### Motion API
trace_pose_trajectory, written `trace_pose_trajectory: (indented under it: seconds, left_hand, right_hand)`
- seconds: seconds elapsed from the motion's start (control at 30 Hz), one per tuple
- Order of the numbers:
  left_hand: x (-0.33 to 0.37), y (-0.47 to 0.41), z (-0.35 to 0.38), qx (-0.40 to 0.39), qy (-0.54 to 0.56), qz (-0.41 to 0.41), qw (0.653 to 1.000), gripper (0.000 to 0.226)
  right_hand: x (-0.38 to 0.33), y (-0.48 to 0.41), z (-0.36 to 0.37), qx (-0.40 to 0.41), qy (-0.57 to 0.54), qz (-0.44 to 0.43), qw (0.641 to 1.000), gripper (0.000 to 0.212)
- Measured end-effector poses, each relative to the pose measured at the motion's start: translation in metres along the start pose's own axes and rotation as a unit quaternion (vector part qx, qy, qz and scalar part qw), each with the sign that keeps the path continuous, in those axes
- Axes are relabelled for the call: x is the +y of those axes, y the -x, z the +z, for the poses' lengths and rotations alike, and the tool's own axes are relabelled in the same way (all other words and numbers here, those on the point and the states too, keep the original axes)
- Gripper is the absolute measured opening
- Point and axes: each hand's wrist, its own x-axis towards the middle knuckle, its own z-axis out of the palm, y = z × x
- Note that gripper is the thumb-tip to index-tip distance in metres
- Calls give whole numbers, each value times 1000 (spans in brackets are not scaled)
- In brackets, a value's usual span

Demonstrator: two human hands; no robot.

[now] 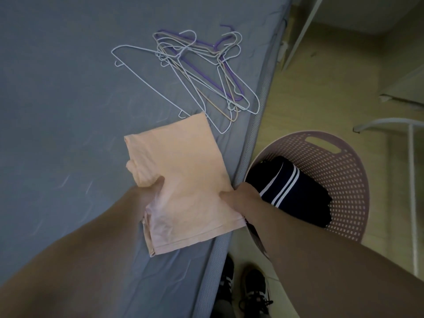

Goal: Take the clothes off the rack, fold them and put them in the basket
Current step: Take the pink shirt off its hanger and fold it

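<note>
- Noted on the grey bed sheet (pixel 57 99), close to its right edge: peach-coloured folded cotton garment (pixel 183 166), a long rectangle of several layers, hem end nearest the wearer.
- Left hand (pixel 150 191) gripping the garment's left edge, thumb on top of the cloth; fingers tucked beneath, hidden.
- Right hand (pixel 239 195) gripping the opposite edge, right at the mattress border, thumb pressed on top; fingers likewise hidden under the fabric.
- Just beside the bed, on the floor: round pink perforated plastic basket (pixel 339 180), already holding a folded dark navy garment with white stripes (pixel 286 187).
- Further up the sheet, just beyond the peach piece's far end: heap of bare wire hangers in white, beige and purple (pixel 202 72).
- At far right: white tubular frame (pixel 410 175), possibly the rack; no clothes on the part in view.
- Step in hand, as judged: finishing this piece, either a last fold across the middle or the pick-up for transfer; cannot tell which from a single view.
- Next move, as judged: lift with both grips kept level to prevent sliding of the layers, carry rightward over the mattress edge, lower onto or beside the navy bundle.
- Care needed: bunched cloth near the left thumb, likely a sleeve, liable to spill out on lifting; worth tucking in first.
- Progress, as judged: at least one item in the basket and many hangers bare, so probably well along.
</note>
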Motion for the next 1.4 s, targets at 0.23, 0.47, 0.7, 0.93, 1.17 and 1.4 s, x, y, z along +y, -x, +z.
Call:
trace_pose_trajectory:
  seconds: [0.23,0.47,0.7,0.93,1.17,1.4]
  left_hand:
    - [-56,32,9,-187,196,-41,962,60]
    - [-72,55,21,-179,210,-67,959,32]
    - [-60,90,39,-258,350,-38,900,36]
    - [-34,173,111,-346,432,-42,832,30]
    - [-19,244,213,-383,468,-77,793,32]
    - [-29,262,310,-372,402,-141,825,35]
  right_hand:
    - [4,5,2,-33,-21,-13,999,49]
    - [13,4,3,-12,22,-30,999,46]
    - [7,16,-29,89,-41,-60,993,41]
    - [14,32,-117,223,-138,-64,963,35]
    - [63,20,-200,282,-155,-13,947,32]
    - [124,7,-232,355,-121,-10,927,33]
